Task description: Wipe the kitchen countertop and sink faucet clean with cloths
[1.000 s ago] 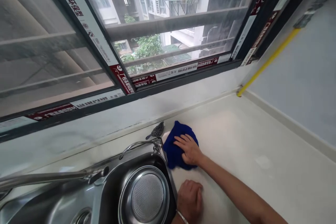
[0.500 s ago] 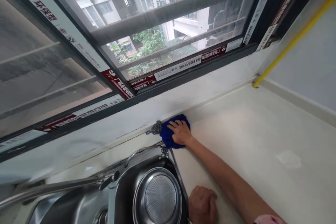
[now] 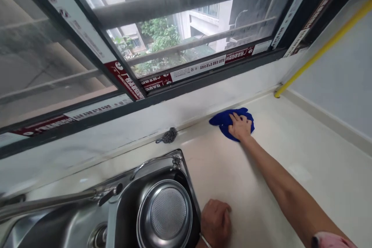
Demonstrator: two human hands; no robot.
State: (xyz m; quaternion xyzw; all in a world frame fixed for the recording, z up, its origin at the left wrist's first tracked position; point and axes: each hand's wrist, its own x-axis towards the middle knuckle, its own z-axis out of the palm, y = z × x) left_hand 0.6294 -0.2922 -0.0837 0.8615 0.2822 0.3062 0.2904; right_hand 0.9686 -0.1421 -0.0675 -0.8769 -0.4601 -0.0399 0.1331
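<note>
Pressed onto the counter beside the back ledge is a blue cloth (image 3: pixel 223 119), bunched and partly folded. My right hand (image 3: pixel 241 127) lies on top of it with its fingers bent into the fabric. My left hand (image 3: pixel 216 219) rests on the counter close to the sink's right rim, its fingers curled into a fist; nothing shows in it. A grey steel wool scrubber (image 3: pixel 169 135) with a small loop sits against the ledge behind the sink, left of the cloth.
The double sink (image 3: pixel 186 178) holds a steel strainer (image 3: pixel 168 213) in its right basin. Over the sink reach a large faucet (image 3: pixel 72 197) and a thin curved spout (image 3: pixel 148 161). A yellow pipe (image 3: pixel 316 54) meets the counter (image 3: pixel 279 159) at the back corner, near the window frame (image 3: pixel 180 87).
My right hand has slid the blue cloth rightward along the back of the counter, away from the scrubber. My left fist stays beside the sink. The view has shifted slightly.
</note>
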